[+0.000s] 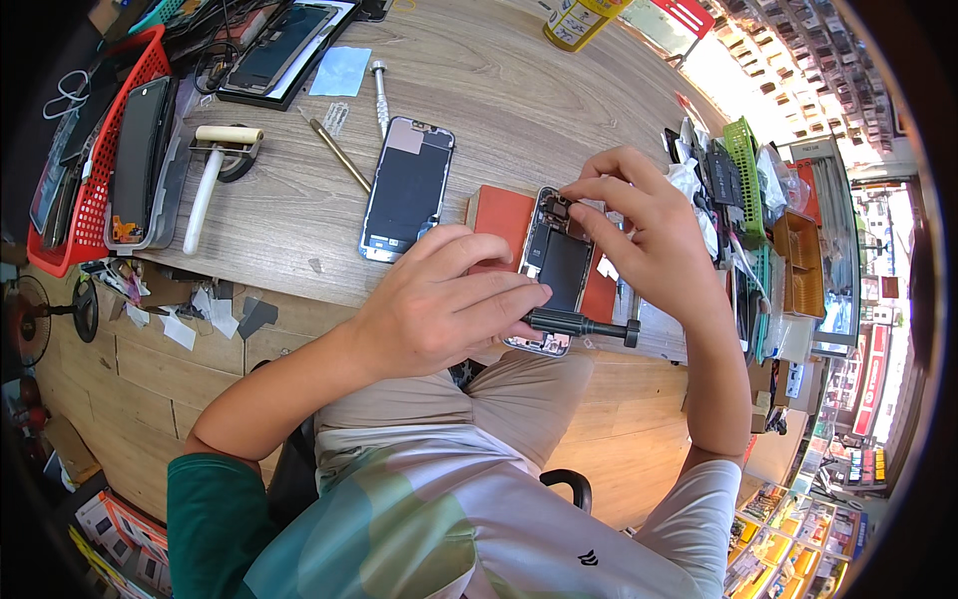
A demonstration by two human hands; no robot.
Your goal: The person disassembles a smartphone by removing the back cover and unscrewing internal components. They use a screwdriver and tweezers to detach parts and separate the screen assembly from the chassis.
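Note:
An opened phone (567, 262), its inner parts and dark battery exposed, lies over a red block (499, 218) near the table's front edge. My left hand (449, 299) is closed round a dark screwdriver (589, 325) that crosses the phone's lower end, its fingertips reaching the phone's left side. Over the upper end, by the camera parts, my right hand (639, 220) has thumb and index finger drawn together in a pinch. Whatever sits between those fingertips is too small to make out. Left of the block rests a detached phone screen (404, 190), its back facing up.
A brass-coloured pen-like tool (341, 157), a silver screwdriver (380, 95) and a white-handled roller (205, 190) lie leftward. Beyond them stands a red basket (95, 160). A green basket (743, 165) and brown tray (800, 265) crowd the right; a yellow bottle (577, 22) stands far back.

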